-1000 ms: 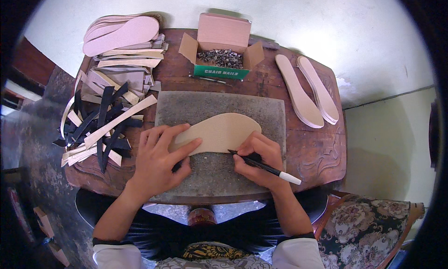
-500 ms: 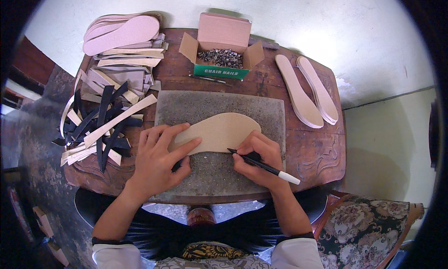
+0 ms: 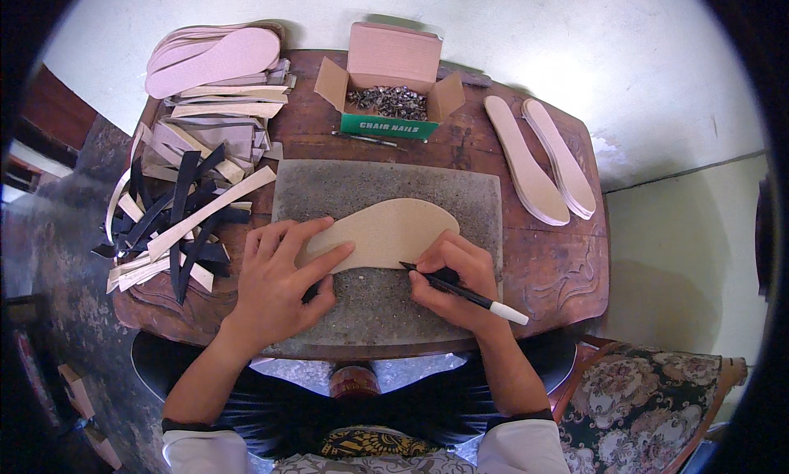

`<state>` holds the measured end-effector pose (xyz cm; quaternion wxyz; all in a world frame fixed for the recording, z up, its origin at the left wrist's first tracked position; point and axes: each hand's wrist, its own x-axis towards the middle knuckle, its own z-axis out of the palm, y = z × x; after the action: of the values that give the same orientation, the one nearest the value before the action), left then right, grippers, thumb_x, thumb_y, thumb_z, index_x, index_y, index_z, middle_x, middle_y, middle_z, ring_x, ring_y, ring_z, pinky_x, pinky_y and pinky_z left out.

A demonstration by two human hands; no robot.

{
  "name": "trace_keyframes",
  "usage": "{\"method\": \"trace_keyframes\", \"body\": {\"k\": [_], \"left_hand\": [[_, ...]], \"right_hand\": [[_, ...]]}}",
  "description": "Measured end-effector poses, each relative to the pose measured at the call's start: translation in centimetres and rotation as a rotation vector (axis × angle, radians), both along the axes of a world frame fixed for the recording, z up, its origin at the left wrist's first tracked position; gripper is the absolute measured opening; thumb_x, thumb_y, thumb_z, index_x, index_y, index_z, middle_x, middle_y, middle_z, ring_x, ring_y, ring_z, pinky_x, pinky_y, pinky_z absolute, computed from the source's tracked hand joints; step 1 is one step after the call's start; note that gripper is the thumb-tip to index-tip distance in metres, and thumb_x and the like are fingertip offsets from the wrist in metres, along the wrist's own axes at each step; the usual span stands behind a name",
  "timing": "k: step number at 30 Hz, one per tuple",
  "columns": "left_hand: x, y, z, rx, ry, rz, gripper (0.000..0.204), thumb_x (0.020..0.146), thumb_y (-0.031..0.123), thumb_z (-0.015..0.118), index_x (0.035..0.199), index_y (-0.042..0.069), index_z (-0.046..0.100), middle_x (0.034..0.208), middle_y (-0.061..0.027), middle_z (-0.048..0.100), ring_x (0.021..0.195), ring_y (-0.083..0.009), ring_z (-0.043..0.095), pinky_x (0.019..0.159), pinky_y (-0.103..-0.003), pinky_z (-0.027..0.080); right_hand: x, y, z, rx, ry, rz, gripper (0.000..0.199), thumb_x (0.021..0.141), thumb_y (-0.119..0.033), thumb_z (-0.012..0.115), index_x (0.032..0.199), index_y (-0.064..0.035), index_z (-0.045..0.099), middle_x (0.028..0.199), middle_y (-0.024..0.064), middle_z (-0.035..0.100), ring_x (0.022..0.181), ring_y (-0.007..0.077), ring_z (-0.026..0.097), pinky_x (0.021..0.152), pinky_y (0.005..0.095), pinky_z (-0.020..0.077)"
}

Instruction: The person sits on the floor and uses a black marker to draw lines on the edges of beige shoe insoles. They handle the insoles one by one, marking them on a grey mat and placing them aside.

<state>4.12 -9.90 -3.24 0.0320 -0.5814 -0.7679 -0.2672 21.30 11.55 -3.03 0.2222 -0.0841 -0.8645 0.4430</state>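
the left hand (image 3: 279, 285) lies flat with spread fingers on the tan sole shape (image 3: 386, 234) and presses it on the grey mat (image 3: 460, 194) in the middle of the counter (image 3: 559, 268). the right hand (image 3: 452, 281) grips a black pen (image 3: 464, 291), its tip touching the lower edge of the sole. an open box of nails (image 3: 390, 104) stands behind the mat, and two pink soles (image 3: 538, 157) lie to the right.
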Motion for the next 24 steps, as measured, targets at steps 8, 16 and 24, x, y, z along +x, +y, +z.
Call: {"method": "trace_keyframes", "body": {"k": [8,16,24], "left_hand": [[-0.02,0.00,0.01,-0.014,0.002,-0.003,0.055,0.071,0.015,0.075,0.126,0.023,0.075,0.137,-0.0071,0.062,0.117,-0.0310,0.055,0.099,-0.046,0.041],[0.08,-0.01,0.18,-0.021,-0.016,-0.003,0.055,0.071,0.014,0.074,0.126,0.023,0.075,0.139,-0.0074,0.061,0.118,-0.0319,0.054,0.100,-0.046,0.041],[-0.07,0.02,0.08,-0.004,0.012,-0.005,0.054,0.071,0.016,0.075,0.125,0.023,0.075,0.137,-0.0061,0.062,0.117,-0.0303,0.056,0.099,-0.045,0.041]], "right_hand": [[0.06,0.01,-0.10,0.005,-0.006,-0.003,0.021,0.070,0.002,0.079,0.079,-0.0015,0.061,0.081,0.0104,0.066,0.072,0.0221,0.069,0.067,0.0315,0.0537],[0.10,-0.05,0.05,-0.002,-0.020,-0.014,0.021,0.071,0.002,0.080,0.078,-0.0011,0.060,0.081,0.0099,0.066,0.073,0.0215,0.068,0.067,0.0304,0.0530],[0.04,0.21,-0.12,-0.027,0.051,-0.056,0.021,0.070,0.002,0.080,0.080,-0.0020,0.062,0.082,0.0113,0.067,0.074,0.0223,0.068,0.067,0.0317,0.0534]]}}
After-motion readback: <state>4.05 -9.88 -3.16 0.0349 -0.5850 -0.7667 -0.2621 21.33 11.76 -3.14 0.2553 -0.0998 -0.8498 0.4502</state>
